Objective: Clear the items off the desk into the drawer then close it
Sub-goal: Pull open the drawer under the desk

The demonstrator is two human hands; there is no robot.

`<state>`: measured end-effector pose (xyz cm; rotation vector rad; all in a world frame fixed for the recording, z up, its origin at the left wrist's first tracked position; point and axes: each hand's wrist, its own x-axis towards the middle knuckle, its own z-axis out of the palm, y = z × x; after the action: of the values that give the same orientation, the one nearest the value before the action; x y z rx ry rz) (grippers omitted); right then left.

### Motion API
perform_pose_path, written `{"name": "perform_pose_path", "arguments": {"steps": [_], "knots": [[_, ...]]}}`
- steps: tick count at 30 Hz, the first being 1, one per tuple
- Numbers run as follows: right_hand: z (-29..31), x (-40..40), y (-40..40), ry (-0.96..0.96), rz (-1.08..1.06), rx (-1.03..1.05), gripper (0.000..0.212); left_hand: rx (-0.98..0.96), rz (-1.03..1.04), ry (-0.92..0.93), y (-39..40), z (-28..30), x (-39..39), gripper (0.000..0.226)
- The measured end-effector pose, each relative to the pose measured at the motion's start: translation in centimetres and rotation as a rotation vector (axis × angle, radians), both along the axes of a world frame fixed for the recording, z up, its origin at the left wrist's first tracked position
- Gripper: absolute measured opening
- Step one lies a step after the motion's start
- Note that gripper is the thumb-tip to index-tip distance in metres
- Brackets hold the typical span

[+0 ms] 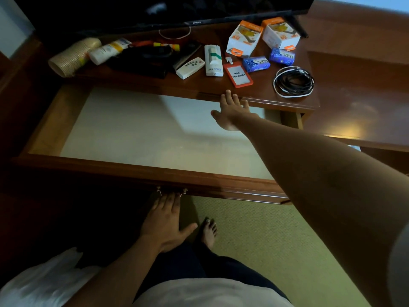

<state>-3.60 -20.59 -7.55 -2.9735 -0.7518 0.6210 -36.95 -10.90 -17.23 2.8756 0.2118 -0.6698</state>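
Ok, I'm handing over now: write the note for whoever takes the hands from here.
Left hand: fingers at the drawer handle, grip unclear.
Right hand: open, empty, reaching over the drawer toward the desk.
Done: drawer pulled open; nothing visible in it.
Left: everything. Red badge holder, white remote, two blue soap packs, coiled cable, two boxes, cup stack. Then close it.

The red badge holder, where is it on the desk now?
In the head view, the red badge holder lies flat near the desk's front edge, right of centre, between the white spray can and a blue soap bar, just beyond the right hand.
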Motion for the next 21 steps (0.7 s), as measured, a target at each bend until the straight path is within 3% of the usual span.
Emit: {"name": "perform_pose_path", "arguments": {"steps": [11, 14, 18, 21], "knots": [[0.4, 0.0, -0.5, 0.033, 0.019, 0.012, 0.078, -0.014, 0.001, -0.003, 0.3, 2.1, 0.1, 0.106], [0.2, -0.1, -0.9, 0.023, 0.04, 0.036, 0.078, -0.075, -0.063, -0.169, 0.2, 4.6, -0.3, 0.091], [0.3, -0.1, -1.3, 0.003, 0.078, 0.102, 0.073, -0.218, -0.17, -0.615, 0.3, 7.7, 2.9, 0.054], [1.8, 0.7, -2.0, -0.075, 0.119, 0.154, 0.06, -0.149, -0.167, -0.616, 0.6, 10.3, 9.4, 0.054]]}}
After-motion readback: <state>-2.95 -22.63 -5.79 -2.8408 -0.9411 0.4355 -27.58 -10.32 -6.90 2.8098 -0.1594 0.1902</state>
